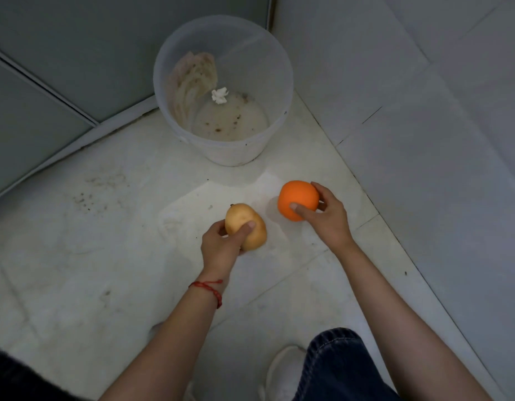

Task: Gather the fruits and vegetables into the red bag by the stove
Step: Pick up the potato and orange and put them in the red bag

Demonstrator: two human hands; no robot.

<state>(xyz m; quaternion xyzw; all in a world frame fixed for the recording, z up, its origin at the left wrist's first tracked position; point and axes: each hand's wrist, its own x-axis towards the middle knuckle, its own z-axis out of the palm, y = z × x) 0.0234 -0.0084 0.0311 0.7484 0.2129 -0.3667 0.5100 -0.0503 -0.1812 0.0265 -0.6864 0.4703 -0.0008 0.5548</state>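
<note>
A yellow-brown pear (pixel 243 221) lies on the white tiled floor, and my left hand (pixel 221 246) is closed around its near side with the thumb on top. To its right is a round orange (pixel 296 199), gripped by my right hand (pixel 327 218) with thumb in front and fingers behind. Whether either fruit is lifted off the floor I cannot tell. A red string bracelet is on my left wrist. No red bag and no stove are in view.
A translucent plastic bucket (pixel 279 82) with a stained bottom and a scrap of tissue stands in the corner beyond the fruits. Grey cabinet panels (pixel 48 82) run along the left, a tiled wall (pixel 424 111) on the right. My knee and white shoe (pixel 282 371) are at the bottom.
</note>
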